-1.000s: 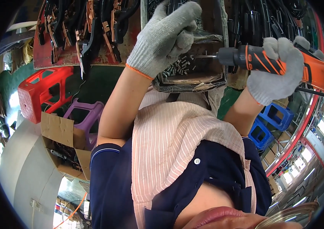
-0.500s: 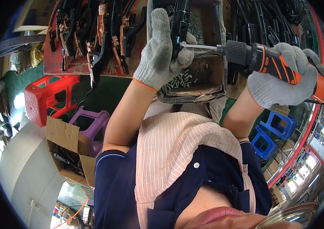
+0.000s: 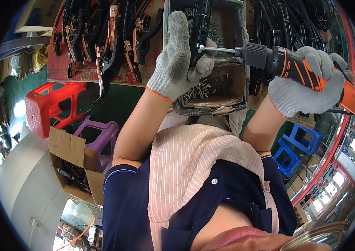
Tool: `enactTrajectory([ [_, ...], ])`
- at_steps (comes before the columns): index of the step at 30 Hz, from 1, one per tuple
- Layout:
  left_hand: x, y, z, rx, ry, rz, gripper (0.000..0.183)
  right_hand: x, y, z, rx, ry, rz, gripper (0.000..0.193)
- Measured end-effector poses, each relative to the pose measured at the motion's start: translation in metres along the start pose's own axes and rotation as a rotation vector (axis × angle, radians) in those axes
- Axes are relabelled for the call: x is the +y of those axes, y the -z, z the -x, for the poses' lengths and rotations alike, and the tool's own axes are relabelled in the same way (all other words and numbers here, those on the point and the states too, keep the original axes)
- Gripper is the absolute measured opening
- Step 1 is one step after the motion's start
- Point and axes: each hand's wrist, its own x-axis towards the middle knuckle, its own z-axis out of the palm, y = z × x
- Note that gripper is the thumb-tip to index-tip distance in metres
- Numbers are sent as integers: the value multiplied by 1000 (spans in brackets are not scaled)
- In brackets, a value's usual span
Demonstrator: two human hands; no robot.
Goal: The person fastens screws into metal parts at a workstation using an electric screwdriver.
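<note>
Workshop clutter fills the background: a red board of black clamps with copper jaws at the upper left, and a shallow tray of small screws on the surface at top centre. From where I watch, my left hand, gloved in grey, has its fingers curled tight around a black clamp handle, held upright over the tray near the top middle of the frame. My right hand, at the upper right, is wrapped closed around an orange-and-black power screwdriver, its bit touching the handle just beside my left fingertips. I judge the risk plain: if the bit slips off the screw it could jab the glove, or the handle could twist in my grip; a loose screw could drop among the others. A red stool, a purple stool and an open carton sit at left.
</note>
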Motion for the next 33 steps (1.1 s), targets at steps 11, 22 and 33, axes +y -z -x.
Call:
enactTrajectory([
  [11, 2, 1, 4, -1, -34, -73, 74, 4, 4, 3, -29, -2, -42, 22],
  [22, 4, -5, 4, 128, -40, -77, 72, 6, 6, 3, 66, 49, 58, 21],
  [33, 5, -3, 8, 67, 105, -63, 73, 2, -17, 0, -94, 21, 151, 26],
])
